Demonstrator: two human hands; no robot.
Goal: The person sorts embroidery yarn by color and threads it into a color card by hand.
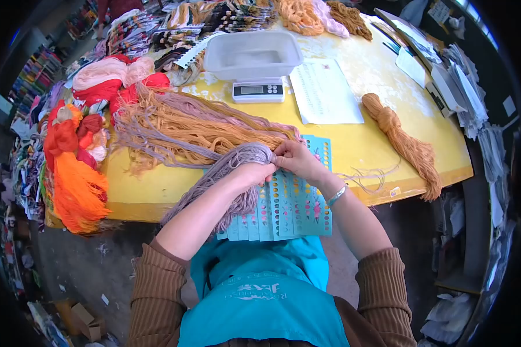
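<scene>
A thick bundle of grey-lilac thread [237,163] hangs over the table's front edge. At its gathered end, my left hand [259,173] is closed on the strands. My right hand [298,160] pinches the same end from the other side, fingertips meeting the left ones. Under both hands lie overlapping turquoise punched cards [295,211] with rows of holes and pink flower prints, jutting past the table edge. Behind the bundle, long orange-tan and mauve threads [185,124] spread leftward across the table.
A digital scale [259,91] carries a clear plastic tub [252,55]. Beside it lies a printed sheet [326,91]. A twisted tan skein [402,139] rests at right on the yellow table [446,144]. Red and orange skeins [78,179] crowd the left edge. Papers [469,92] stand at far right.
</scene>
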